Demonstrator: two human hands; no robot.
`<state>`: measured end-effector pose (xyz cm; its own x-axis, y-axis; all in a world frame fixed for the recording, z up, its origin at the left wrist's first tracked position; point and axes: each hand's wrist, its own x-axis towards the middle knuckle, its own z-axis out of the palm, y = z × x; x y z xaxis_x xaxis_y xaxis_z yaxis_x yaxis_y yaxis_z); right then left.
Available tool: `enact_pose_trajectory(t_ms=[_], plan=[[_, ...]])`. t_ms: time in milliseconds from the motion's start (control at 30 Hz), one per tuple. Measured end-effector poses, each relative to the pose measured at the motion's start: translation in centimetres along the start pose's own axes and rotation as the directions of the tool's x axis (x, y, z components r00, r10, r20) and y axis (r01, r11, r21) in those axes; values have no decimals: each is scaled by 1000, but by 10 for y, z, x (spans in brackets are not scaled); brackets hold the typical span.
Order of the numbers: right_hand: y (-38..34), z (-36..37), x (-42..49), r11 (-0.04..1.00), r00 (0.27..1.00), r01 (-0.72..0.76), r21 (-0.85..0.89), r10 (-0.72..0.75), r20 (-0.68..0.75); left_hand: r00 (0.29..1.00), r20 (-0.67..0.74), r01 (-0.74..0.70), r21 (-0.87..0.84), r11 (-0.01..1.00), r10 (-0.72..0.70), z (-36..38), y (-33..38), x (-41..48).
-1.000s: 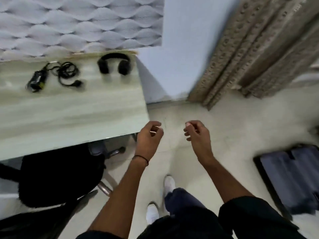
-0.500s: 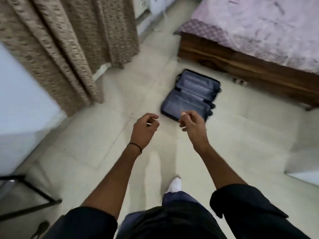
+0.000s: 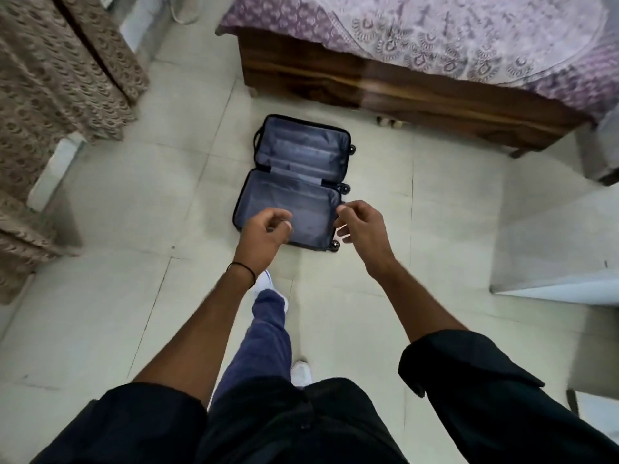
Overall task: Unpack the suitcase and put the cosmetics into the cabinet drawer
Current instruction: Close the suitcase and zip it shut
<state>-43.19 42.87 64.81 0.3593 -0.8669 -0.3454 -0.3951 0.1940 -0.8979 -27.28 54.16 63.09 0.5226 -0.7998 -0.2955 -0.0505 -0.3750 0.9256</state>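
Approach to the open suitcase, which now lies on the floor directly beyond both hands, nearer than a moment ago. Left hand and right hand are loosely curled and empty. No cosmetics show yet, so unpacking likely comes next.

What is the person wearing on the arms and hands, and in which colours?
Both arms have loose black sleeves, the left sleeve and the right sleeve, which end near the elbows, so the forearms are bare. A thin black band circles the left wrist. The left hand and right hand have no gloves; no ring or watch shows.
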Motion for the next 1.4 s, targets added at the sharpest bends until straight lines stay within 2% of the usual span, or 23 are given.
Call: enact_pose_trajectory(t_ms=[200, 333, 400, 467, 600, 700, 833, 933, 1000, 1133, 1200, 1267, 1333, 1400], plan=[[-33, 27, 140, 996, 998, -59, -60, 60, 19, 996, -15, 88, -77, 993, -89, -1, 5, 149], [-67, 41, 216, 982, 990, -120, -147, 130, 59, 984, -30, 174, -62, 983, -176, -7, 20, 229], [-74, 39, 227, 979, 989, -114, -166, 128, 71, 983, 2, 181, -49, 982, -181, -6, 23, 238], [-101, 53, 304, 966, 981, -173, -194, 187, 54, 972, 4, 235, -68, 970, -235, -15, 37, 317], [-117, 55, 347, 962, 984, -129, -242, 154, 87, 983, 1, 183, -107, 977, -184, -18, 52, 358], [-117, 58, 402, 941, 972, -138, -308, 188, 142, 967, -27, 250, -110, 962, -255, -10, 48, 400], [-98, 58, 491, 908, 958, -68, -414, 176, 227, 940, -87, 320, -122, 940, -331, 22, 28, 461], [-59, 58, 579, 883, 919, -17, -469, 199, 340, 906, -127, 380, -170, 909, -403, 65, 1, 517], [-28, 60, 633, 850, 891, 15, -527, 227, 392, 863, -172, 428, -251, 868, -476, 92, -20, 552], [56, 61, 764, 790, 843, 55, -610, 291, 453, 670, -259, 502, -532, 682, -696, 162, -81, 645], [103, 64, 821, 762, 820, 93, -641, 306, 484, 605, -257, 520, -590, 618, -754, 199, -123, 685], [147, 69, 879, 735, 809, 153, -660, 291, 511, 573, -241, 535, -614, 580, -783, 235, -168, 720], [188, 76, 926, 702, 805, 200, -684, 281, 523, 535, -286, 560, -585, 586, -795, 261, -215, 742], [229, 88, 969, 641, 807, 292, -710, 233, 543, 420, -448, 627, -486, 609, -789, 281, -267, 763]])
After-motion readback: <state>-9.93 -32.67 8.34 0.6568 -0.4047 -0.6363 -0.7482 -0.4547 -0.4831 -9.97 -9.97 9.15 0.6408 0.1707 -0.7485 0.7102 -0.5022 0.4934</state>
